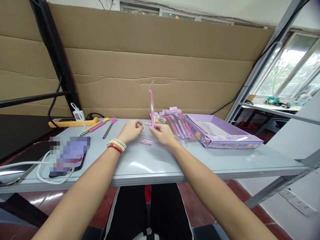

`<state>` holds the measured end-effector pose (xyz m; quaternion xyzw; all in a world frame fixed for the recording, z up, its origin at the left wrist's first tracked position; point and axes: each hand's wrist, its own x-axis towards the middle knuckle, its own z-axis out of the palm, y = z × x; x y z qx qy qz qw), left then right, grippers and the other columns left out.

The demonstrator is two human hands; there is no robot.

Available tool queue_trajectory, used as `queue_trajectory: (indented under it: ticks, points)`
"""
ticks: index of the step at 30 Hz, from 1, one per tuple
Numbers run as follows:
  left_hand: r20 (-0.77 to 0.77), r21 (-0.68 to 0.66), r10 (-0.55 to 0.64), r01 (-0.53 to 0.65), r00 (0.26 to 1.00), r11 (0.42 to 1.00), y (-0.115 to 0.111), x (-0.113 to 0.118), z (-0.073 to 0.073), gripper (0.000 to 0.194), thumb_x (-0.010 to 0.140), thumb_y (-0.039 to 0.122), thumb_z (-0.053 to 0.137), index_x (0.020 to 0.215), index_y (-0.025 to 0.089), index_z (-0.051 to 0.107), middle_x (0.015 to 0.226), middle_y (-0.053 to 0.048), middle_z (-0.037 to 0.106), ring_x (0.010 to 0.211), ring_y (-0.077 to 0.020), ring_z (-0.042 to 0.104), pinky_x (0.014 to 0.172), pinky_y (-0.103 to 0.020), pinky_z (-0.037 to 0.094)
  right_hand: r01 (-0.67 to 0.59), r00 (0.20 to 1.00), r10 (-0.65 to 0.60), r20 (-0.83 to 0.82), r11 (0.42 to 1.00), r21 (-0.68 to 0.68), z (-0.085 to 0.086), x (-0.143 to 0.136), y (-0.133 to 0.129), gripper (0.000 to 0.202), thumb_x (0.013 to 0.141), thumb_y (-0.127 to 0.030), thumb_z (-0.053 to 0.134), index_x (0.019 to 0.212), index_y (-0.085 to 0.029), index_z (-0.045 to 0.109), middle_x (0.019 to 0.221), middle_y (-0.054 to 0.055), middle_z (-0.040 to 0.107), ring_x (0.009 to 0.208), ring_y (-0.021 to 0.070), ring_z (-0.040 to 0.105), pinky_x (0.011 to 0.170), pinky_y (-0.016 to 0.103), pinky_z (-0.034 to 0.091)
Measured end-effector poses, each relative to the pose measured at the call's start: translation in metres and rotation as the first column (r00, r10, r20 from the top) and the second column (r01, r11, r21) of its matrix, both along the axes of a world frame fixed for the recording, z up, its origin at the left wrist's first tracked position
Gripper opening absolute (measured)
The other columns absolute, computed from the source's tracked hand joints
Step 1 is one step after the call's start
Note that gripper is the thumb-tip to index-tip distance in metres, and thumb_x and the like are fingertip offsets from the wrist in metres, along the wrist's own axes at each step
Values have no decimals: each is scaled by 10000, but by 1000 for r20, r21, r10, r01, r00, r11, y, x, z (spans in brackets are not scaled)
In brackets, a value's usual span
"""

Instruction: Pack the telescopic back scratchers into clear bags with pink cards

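My right hand grips the lower end of a slim pink pen-like stick and holds it upright above the table. The stick's top is bent, and clear wrapping seems to cover it. My left hand is just to the left, fingers loosely curled, with nothing visible in them. Between the hands lies a small pink card; a purple printed card is nearer me. Right of my right hand is a pile of wrapped pink and purple sticks.
A purple tray-like box stands at the right. At left are a fork-headed stick, a pink stick, a yellow power strip and a phone with white cables. Cardboard backs the table.
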<state>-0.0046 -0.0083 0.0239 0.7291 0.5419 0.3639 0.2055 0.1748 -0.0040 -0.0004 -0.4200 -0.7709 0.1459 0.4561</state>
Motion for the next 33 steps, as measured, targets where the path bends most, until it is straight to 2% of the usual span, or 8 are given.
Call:
queue_trajectory:
  ticks: [3, 11, 14, 18, 20, 22, 29, 33]
  points:
    - [-285, 152, 79, -37, 955, 988, 4, -2, -5, 200, 791, 261, 529, 899, 178, 675, 822, -68, 726, 844, -228, 659, 803, -335, 481, 113, 991, -110, -81, 993, 26, 4, 7, 4, 434, 798, -533, 464, 550, -179, 426, 543, -36, 370, 555, 91, 330, 533, 237, 246]
    - [-342, 138, 103, -58, 934, 989, 7, -7, -6, 254, 801, 285, 480, 905, 193, 692, 878, -67, 732, 849, -228, 657, 773, -317, 477, 485, 874, -485, 20, 874, 10, 12, 29, 13, 437, 814, -488, 479, 499, -193, 412, 482, -19, 429, 527, 110, 380, 524, 250, 256]
    - [-367, 124, 78, -34, 927, 992, 7, -7, -6, 264, 804, 295, 477, 915, 188, 692, 910, -76, 732, 854, -228, 658, 774, -312, 477, 610, 788, -605, 118, 792, -12, 15, 41, 14, 405, 819, -499, 483, 568, -186, 532, 576, 34, 576, 606, 157, 517, 568, 253, 340]
    - [-392, 114, 47, -2, 919, 994, 6, -5, -5, 276, 815, 299, 467, 930, 185, 690, 919, -77, 732, 851, -224, 656, 779, -308, 474, 786, 611, -735, 292, 609, -111, 21, 63, 13, 359, 812, -453, 503, 877, -154, 690, 939, 159, 697, 888, 272, 647, 723, 317, 450]
    - [-410, 105, 36, 8, 911, 994, 5, -5, -5, 278, 816, 286, 462, 932, 183, 694, 930, -81, 731, 856, -225, 656, 775, -304, 473, 831, 553, -758, 346, 529, -169, 24, 74, 12, 407, 813, -444, 504, 1011, -141, 689, 1063, 193, 678, 992, 311, 643, 786, 359, 470]
    - [-424, 99, 26, 18, 905, 995, 4, -4, -5, 289, 820, 277, 453, 939, 179, 698, 938, -90, 729, 865, -229, 656, 770, -304, 474, 842, 538, -756, 373, 495, -214, 25, 83, 11, 440, 823, -447, 494, 1076, -137, 679, 1118, 202, 662, 1049, 322, 630, 826, 383, 479]
    - [-425, 84, 15, 23, 905, 996, 3, -4, -4, 296, 824, 275, 453, 944, 184, 708, 944, -89, 730, 870, -226, 662, 787, -293, 481, 855, 518, -734, 439, 439, -276, 23, 97, 12, 471, 756, -406, 605, 1120, -114, 665, 1173, 229, 638, 1078, 334, 623, 816, 379, 504]
    - [-420, 79, 17, 18, 907, 997, 2, -4, -2, 292, 819, 279, 463, 945, 184, 708, 939, -89, 730, 868, -226, 661, 782, -289, 481, 858, 514, -742, 431, 439, -267, 21, 96, 14, 459, 754, -400, 604, 1106, -113, 667, 1154, 225, 648, 1052, 319, 635, 789, 358, 508]
